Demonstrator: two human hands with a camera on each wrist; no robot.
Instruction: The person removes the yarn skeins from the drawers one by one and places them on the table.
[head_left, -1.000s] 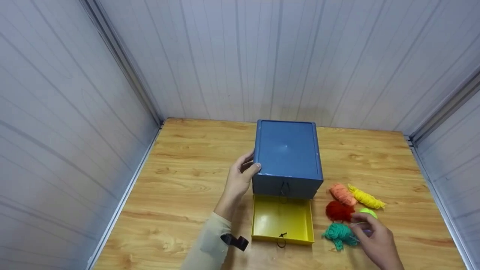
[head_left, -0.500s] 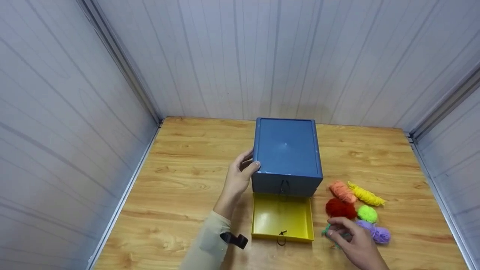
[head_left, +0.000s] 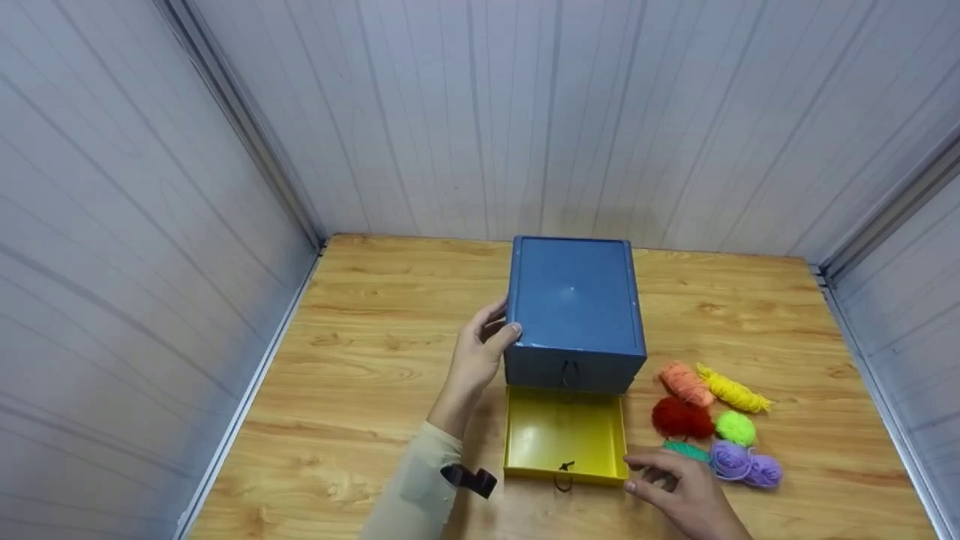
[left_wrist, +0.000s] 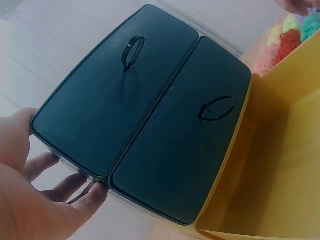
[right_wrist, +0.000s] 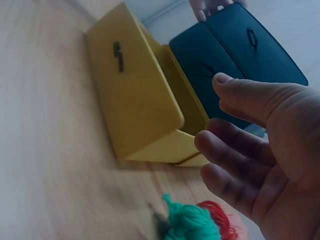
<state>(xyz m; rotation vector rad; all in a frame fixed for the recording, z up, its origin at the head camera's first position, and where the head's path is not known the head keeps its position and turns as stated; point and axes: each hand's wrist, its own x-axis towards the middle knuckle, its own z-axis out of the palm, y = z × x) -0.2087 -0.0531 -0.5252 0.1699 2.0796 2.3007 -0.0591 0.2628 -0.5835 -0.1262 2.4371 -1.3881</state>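
A small blue drawer cabinet (head_left: 574, 296) has dark fronts with black loop pulls. Its bottom yellow drawer (head_left: 559, 442) is pulled out, and the drawer's inside looks bare. My left hand (head_left: 480, 352) holds the cabinet's left side, thumb on the top edge and fingers along the side wall. My right hand (head_left: 679, 487), fingers loosely bent and nothing in them, is by the drawer's front right corner. Behind it, a green yarn bundle (head_left: 686, 451) is partly hidden; the right wrist view shows the green yarn (right_wrist: 192, 222) below the fingers.
Right of the cabinet lie more yarn bundles: orange (head_left: 686, 384), yellow (head_left: 731, 388), red (head_left: 681, 418), lime (head_left: 736, 427) and purple (head_left: 746, 463). Ribbed pale walls (head_left: 480, 120) enclose the wooden tabletop (head_left: 367, 352) at the back and sides.
My right hand has moved left from over the purple yarn, across the green bundle, to the drawer's corner. The purple and lime yarn have come into full view. My left hand stays put.
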